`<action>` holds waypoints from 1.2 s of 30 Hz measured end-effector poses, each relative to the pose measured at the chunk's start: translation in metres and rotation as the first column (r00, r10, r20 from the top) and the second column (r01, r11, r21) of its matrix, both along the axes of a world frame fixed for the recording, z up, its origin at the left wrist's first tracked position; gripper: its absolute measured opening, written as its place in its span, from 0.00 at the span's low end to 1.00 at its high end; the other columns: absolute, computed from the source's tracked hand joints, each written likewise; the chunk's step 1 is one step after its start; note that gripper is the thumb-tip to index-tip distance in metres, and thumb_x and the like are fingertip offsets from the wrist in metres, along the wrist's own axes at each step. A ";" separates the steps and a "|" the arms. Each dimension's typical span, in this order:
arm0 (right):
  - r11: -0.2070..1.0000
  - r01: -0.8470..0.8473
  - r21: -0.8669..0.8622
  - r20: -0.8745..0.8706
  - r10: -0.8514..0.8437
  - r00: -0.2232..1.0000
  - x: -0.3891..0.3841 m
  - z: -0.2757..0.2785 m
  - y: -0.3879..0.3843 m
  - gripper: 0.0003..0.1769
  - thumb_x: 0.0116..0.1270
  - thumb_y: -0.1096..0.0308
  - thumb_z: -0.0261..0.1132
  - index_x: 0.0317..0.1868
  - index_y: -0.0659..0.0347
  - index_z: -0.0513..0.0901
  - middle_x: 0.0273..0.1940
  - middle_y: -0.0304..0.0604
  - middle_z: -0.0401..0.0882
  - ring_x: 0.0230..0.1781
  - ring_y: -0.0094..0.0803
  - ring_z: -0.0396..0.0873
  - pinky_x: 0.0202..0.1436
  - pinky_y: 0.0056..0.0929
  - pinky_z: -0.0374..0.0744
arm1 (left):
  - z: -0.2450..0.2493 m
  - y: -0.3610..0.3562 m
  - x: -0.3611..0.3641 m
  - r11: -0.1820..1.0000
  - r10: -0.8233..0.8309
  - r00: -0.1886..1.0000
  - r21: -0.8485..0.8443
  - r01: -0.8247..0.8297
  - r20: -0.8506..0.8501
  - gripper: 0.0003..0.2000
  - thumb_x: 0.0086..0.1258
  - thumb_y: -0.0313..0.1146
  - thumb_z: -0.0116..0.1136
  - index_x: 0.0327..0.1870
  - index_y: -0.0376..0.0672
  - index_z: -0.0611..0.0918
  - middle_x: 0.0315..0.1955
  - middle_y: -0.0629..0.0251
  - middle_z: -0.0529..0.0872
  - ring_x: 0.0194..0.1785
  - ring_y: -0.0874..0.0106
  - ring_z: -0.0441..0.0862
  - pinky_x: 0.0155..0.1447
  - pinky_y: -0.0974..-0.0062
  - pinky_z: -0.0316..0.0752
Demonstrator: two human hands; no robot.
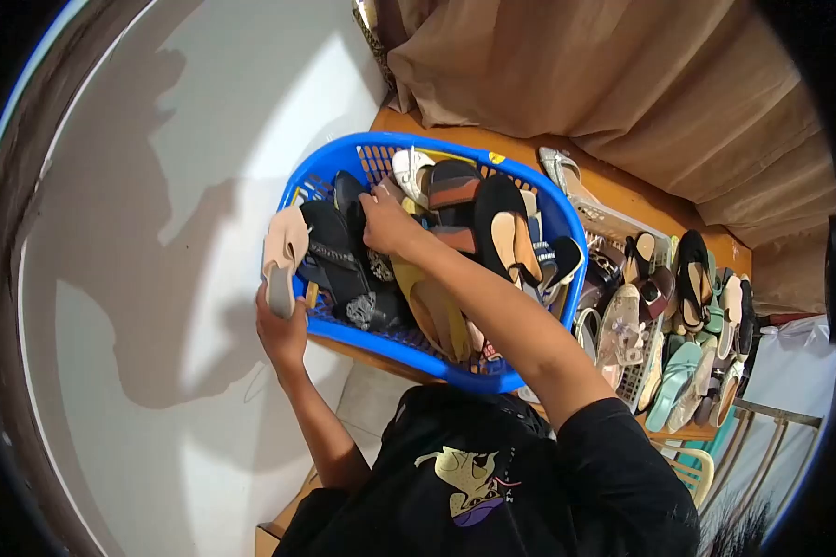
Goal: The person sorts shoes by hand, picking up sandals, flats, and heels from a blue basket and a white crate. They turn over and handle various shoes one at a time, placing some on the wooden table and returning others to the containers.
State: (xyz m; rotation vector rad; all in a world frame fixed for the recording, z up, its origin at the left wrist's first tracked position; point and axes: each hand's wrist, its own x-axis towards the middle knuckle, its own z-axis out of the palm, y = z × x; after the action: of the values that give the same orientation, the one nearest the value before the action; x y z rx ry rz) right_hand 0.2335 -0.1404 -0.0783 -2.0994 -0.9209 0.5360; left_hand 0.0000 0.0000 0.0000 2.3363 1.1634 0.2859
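The blue basket [381, 350] rests on the wooden surface [399, 121], filled with shoes. At the basket's left end, the left hand [281, 327] grasps a pink shoe [286, 237] by its grey end, beside the rim. The right hand [387, 218] reaches inside the basket, its fingers bent among the shoes; whether it grips one, I cannot tell. In the basket, a black sandal [328, 252] lies between the hands, a white shoe [410, 174] is just beyond the right hand, and a black flat [502, 200] lies to its right. Right of the basket are a white crate [633, 382] holding shoes and, past it, a green sandal [674, 385] among others. A brown curtain [604, 74] hangs behind the basket.
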 end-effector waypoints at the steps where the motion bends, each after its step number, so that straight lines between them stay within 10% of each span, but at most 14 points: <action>1: 0.995 0.042 -0.087 0.024 -0.040 0.999 0.003 -0.004 0.007 0.52 0.60 0.57 0.73 0.78 0.76 0.62 0.80 0.77 0.48 0.83 0.67 0.47 0.83 0.58 0.56 | -0.002 0.000 -0.002 0.998 -0.004 0.998 -0.066 0.008 0.055 0.39 0.62 0.35 0.73 0.77 0.47 0.70 0.75 0.49 0.73 0.77 0.52 0.70 0.78 0.59 0.66; 7: 0.855 0.134 -0.501 0.046 -0.128 0.991 0.034 0.002 0.030 0.39 0.65 0.51 0.68 0.67 0.76 0.79 0.79 0.80 0.50 0.83 0.71 0.44 0.83 0.58 0.53 | -0.030 -0.014 0.029 0.971 -0.156 0.894 -0.102 0.217 0.419 0.36 0.61 0.27 0.70 0.74 0.41 0.73 0.64 0.52 0.82 0.66 0.57 0.80 0.71 0.61 0.74; 9: 0.866 0.139 -0.479 -0.057 -0.189 0.980 0.038 -0.001 0.032 0.41 0.65 0.49 0.68 0.68 0.77 0.78 0.78 0.80 0.53 0.82 0.68 0.47 0.82 0.60 0.54 | -0.048 -0.024 0.031 0.824 0.281 0.721 -0.544 0.156 0.633 0.34 0.62 0.23 0.66 0.73 0.36 0.72 0.60 0.52 0.82 0.62 0.62 0.81 0.68 0.65 0.75; 13: 0.841 0.052 -0.538 0.029 -0.043 0.999 0.038 -0.004 0.025 0.39 0.64 0.52 0.70 0.65 0.76 0.80 0.74 0.76 0.62 0.78 0.64 0.57 0.80 0.56 0.61 | -0.056 -0.061 0.042 0.801 0.418 0.584 -0.586 0.126 0.696 0.27 0.68 0.21 0.64 0.70 0.37 0.75 0.57 0.54 0.82 0.60 0.67 0.80 0.66 0.68 0.75; 16: 0.931 0.116 -0.346 0.122 -0.078 0.989 0.032 -0.008 0.007 0.31 0.56 0.61 0.77 0.57 0.72 0.86 0.63 0.66 0.76 0.66 0.59 0.75 0.73 0.43 0.75 | -0.056 -0.074 0.047 0.915 0.281 0.640 -0.400 0.045 0.716 0.23 0.72 0.26 0.67 0.67 0.37 0.78 0.58 0.55 0.82 0.60 0.67 0.80 0.67 0.67 0.75; 23: 0.952 0.167 0.255 0.133 -0.206 0.970 0.011 -0.001 -0.016 0.08 0.53 0.79 0.70 0.35 0.66 0.84 0.48 0.58 0.78 0.57 0.57 0.77 0.60 0.50 0.78 | -0.055 -0.082 0.048 0.953 0.178 0.635 -0.292 0.078 0.752 0.22 0.70 0.24 0.70 0.64 0.35 0.79 0.58 0.57 0.81 0.56 0.68 0.83 0.62 0.70 0.79; 28: 0.957 -0.071 0.283 0.469 -0.073 0.880 -0.001 0.054 -0.021 0.17 0.51 0.79 0.70 0.43 0.58 0.83 0.47 0.41 0.80 0.56 0.44 0.76 0.56 0.49 0.69 | -0.053 -0.084 0.047 0.960 0.159 0.637 -0.270 0.080 0.754 0.24 0.68 0.24 0.72 0.65 0.34 0.79 0.58 0.58 0.82 0.55 0.69 0.84 0.62 0.70 0.79; 36: 0.876 -0.149 0.458 0.664 -0.226 0.712 -0.024 0.168 -0.056 0.25 0.52 0.78 0.70 0.53 0.56 0.81 0.46 0.41 0.79 0.56 0.43 0.77 0.66 0.55 0.63 | -0.057 -0.078 0.040 0.975 0.070 0.593 -0.181 0.130 0.802 0.25 0.69 0.25 0.73 0.66 0.36 0.78 0.57 0.59 0.83 0.54 0.69 0.84 0.62 0.71 0.79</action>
State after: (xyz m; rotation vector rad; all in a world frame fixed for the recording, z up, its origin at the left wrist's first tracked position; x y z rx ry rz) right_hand 0.2090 -0.1965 0.0901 -1.8264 -1.2607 -0.5587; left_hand 0.0403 -0.0784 -0.0570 1.6649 0.6275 1.0307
